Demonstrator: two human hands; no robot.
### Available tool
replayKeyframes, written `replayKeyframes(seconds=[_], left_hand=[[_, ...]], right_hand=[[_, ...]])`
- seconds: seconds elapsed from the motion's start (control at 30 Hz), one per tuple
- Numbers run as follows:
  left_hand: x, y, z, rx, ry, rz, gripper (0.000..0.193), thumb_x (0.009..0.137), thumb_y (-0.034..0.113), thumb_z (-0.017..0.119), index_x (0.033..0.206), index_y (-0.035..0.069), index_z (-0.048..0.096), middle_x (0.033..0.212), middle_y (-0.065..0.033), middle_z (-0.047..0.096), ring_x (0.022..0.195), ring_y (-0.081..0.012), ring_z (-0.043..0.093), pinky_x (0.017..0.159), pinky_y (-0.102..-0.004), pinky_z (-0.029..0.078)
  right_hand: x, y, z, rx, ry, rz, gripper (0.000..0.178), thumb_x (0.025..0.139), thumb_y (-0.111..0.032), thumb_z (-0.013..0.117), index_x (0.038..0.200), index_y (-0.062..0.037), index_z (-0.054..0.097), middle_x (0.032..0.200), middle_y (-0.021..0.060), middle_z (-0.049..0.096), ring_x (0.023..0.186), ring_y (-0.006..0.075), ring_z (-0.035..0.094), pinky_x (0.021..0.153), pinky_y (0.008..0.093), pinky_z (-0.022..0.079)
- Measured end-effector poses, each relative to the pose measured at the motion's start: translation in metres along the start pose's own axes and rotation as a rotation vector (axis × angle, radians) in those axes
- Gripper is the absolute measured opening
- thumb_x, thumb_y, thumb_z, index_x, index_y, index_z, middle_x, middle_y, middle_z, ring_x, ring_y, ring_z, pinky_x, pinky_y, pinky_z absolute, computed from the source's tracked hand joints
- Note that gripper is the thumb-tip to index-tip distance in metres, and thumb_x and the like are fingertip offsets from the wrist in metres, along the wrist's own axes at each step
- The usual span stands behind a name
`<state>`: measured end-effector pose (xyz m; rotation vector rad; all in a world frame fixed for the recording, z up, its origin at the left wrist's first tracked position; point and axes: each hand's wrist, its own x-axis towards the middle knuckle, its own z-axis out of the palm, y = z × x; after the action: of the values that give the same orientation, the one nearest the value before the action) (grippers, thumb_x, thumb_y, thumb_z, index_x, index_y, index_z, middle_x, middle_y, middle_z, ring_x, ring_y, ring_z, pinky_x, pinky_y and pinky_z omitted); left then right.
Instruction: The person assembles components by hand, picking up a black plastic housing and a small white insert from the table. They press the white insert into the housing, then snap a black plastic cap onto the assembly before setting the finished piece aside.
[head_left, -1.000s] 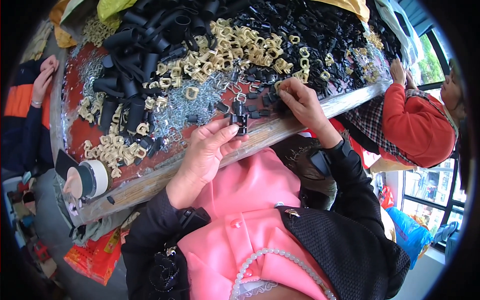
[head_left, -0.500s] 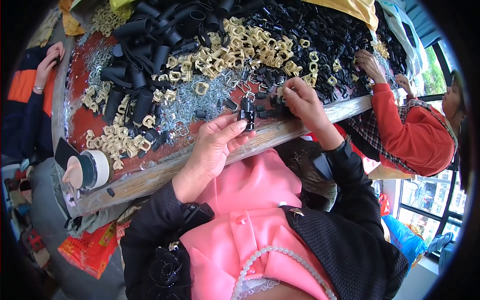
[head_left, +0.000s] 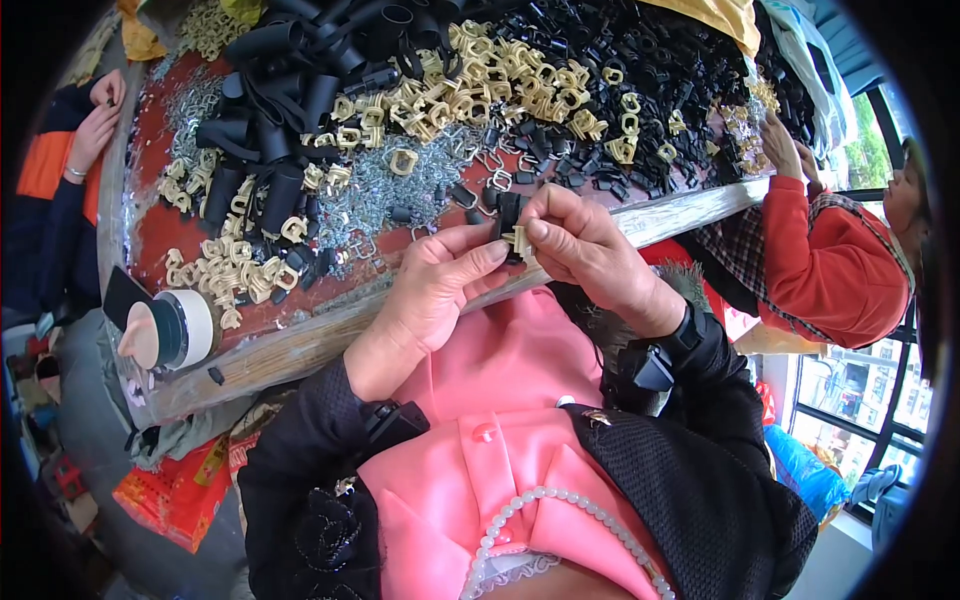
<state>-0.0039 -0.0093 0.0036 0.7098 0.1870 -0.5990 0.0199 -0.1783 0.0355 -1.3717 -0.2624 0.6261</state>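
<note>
A red worktable (head_left: pixel 310 345) with a pale wooden edge runs across the upper half of the frame, bearing loose heaps: black tubes (head_left: pixel 268 42) at upper left, cream rings (head_left: pixel 545 92) along the upper middle, silver wire hooks (head_left: pixel 350 208) below them, and small black parts (head_left: pixel 665 90) toward the upper right. A red bag (head_left: pixel 165 505) sits at lower left and a blue bag (head_left: pixel 795 460) at lower right (what either contains is hidden). A short round drum (head_left: pixel 197 328), pale and dark banded, lies on its side at the table's left corner.

Near the centre of the frame, the left hand (head_left: pixel 425 290) has its thumb and fingers clamped on a black part (head_left: pixel 508 212), which stands roughly upright beyond the fingertips. The right hand (head_left: pixel 595 260) pinches a cream piece (head_left: pixel 520 243) between thumb and fingers, just in front of the black part's lower section; the two pieces appear to touch (whether they are joined, I cannot tell).
</note>
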Motion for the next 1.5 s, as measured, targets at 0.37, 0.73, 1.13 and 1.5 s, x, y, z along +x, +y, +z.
replayKeyframes(seconds=[0.37, 0.73, 1.13, 1.5], left_hand=[[-0.003, -0.006, -0.001, -0.032, 0.002, 0.021, 0.025, 0.078, 0.011, 0.056, 0.099, -0.001, 0.052, 0.090, -0.0084, 0.058, 0.079, -0.0183, 0.059, 0.072, -0.0244, 0.049], [0.003, 0.003, -0.005, 0.097, 0.023, -0.034, 0.017, 0.078, 0.012, 0.056, 0.090, 0.000, 0.054, 0.084, -0.0087, 0.059, 0.071, -0.0146, 0.059, 0.063, -0.0203, 0.049], [0.006, 0.004, -0.006, 0.101, 0.082, -0.009, 0.020, 0.078, 0.015, 0.057, 0.091, 0.001, 0.054, 0.081, -0.0082, 0.059, 0.068, -0.0132, 0.059, 0.058, -0.0178, 0.048], [0.007, 0.003, -0.005, 0.065, 0.106, 0.028, 0.020, 0.078, 0.015, 0.057, 0.092, 0.000, 0.054, 0.082, -0.0072, 0.059, 0.069, -0.0141, 0.059, 0.058, -0.0174, 0.049]], right_hand=[[-0.005, 0.007, 0.014, -0.022, 0.134, -0.009, 0.014, 0.086, -0.019, 0.044, 0.084, -0.0060, 0.039, 0.060, -0.0055, 0.039, 0.051, 0.0011, 0.034, 0.044, 0.0148, 0.028], [0.002, 0.010, -0.034, -0.816, 0.248, -0.168, 0.013, 0.079, -0.009, 0.053, 0.088, -0.0031, 0.046, 0.072, 0.0024, 0.049, 0.062, 0.0107, 0.051, 0.052, 0.0233, 0.041], [0.019, 0.030, -0.111, -1.375, 0.439, -0.419, 0.013, 0.075, -0.006, 0.053, 0.087, -0.0036, 0.055, 0.070, 0.0109, 0.048, 0.062, 0.0257, 0.050, 0.055, 0.0314, 0.040], [0.015, 0.014, -0.066, -0.409, 0.296, -0.062, 0.028, 0.086, -0.021, 0.044, 0.084, 0.0030, 0.056, 0.061, 0.0015, 0.046, 0.050, 0.0093, 0.039, 0.045, 0.0207, 0.031]])
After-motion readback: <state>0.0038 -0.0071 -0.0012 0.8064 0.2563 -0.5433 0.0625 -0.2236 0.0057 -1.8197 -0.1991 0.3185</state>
